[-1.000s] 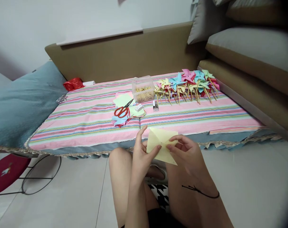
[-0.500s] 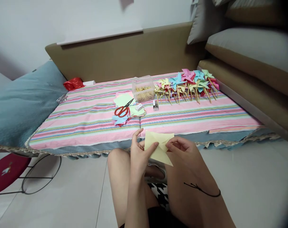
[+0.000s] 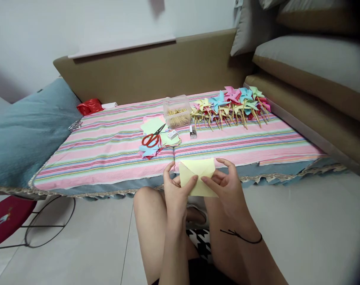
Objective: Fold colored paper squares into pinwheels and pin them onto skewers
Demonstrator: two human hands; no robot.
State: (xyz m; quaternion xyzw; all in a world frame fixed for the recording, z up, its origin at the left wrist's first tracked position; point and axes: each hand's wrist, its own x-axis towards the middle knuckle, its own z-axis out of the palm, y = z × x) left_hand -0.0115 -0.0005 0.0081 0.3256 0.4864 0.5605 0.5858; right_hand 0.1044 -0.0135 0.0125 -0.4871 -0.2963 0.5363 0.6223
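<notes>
A pale yellow square of paper, with diagonal lines running in from its upper corners, is held up over my lap. My left hand grips its left side, thumb on the front and the other fingers mostly hidden behind. On the right side my right hand pinches it too, its thumb pressed near the paper's middle and its index finger raised by the upper right corner. Both thumb tips lie close together. Beyond the hands, red-handled scissors rest on stacked coloured paper.
Paper pinwheels on sticks lie at the right of the striped cloth. Beside them are a clear plastic box of small sticks, a small white box and a small dark box. A red stool stands left.
My right thumb has moved left toward the paper's middle, and the right index finger has lifted. The paper's lower corner, which pointed down at the right, no longer shows.
</notes>
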